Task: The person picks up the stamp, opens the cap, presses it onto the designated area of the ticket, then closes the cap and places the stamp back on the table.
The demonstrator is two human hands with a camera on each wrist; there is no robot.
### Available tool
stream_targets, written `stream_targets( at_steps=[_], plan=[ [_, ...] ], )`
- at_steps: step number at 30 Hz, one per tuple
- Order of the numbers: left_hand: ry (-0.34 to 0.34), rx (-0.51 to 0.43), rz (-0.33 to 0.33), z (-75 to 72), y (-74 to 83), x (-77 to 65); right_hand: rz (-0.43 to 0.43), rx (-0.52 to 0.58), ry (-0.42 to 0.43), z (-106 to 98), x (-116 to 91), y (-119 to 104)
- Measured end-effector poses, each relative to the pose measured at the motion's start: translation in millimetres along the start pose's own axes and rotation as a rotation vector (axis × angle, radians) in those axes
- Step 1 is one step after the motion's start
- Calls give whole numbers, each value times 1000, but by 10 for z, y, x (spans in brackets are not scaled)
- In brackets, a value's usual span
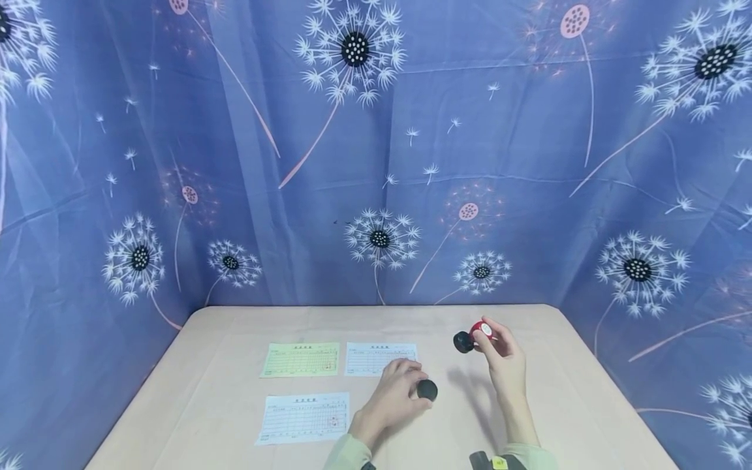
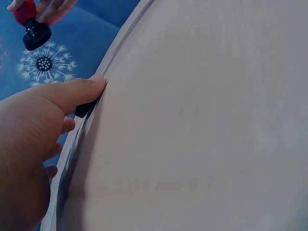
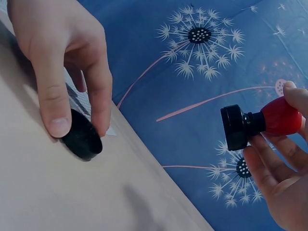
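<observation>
My right hand (image 1: 506, 365) grips a stamp by its rounded red handle (image 3: 283, 117), raised above the table. The stamp's black round base (image 3: 234, 127) points left, toward my other hand. Low over the table, my left hand (image 1: 395, 395) pinches a round black cap (image 3: 83, 136) between thumb and fingers. In the right wrist view the cap looks hollow and sits tilted; whether it touches the tabletop I cannot tell. The left wrist view shows only a dark edge of the cap (image 2: 85, 109) beneath the thumb.
Left of the hands lie a yellow-green printed form (image 1: 301, 360), a white form (image 1: 302, 418) nearer the front, and another white form (image 1: 378, 358) partly behind my left hand. Reddish marks show on two. The pale table (image 1: 223, 333) ends at a blue dandelion-patterned curtain (image 1: 317, 261).
</observation>
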State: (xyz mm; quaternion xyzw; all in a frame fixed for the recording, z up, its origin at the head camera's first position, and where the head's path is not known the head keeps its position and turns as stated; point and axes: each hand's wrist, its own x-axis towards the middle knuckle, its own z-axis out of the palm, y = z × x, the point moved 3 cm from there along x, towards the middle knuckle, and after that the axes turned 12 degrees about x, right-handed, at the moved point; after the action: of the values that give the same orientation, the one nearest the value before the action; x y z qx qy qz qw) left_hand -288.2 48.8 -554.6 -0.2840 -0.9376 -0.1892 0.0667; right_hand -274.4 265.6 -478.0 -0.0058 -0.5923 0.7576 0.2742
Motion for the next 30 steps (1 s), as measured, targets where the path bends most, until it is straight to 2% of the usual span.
stream_targets(
  at_steps=[14,23,30],
  plan=[
    [61,-203,-54,-183,-5,-79,-3,4,-21,60,-7,-15],
    [70,-267,-61,-334,11,-199,-2,-25,-60,142,-39,-12],
    [92,-319,-82,-362,5,-267,1,-37,-83,165,-60,3]
  ],
)
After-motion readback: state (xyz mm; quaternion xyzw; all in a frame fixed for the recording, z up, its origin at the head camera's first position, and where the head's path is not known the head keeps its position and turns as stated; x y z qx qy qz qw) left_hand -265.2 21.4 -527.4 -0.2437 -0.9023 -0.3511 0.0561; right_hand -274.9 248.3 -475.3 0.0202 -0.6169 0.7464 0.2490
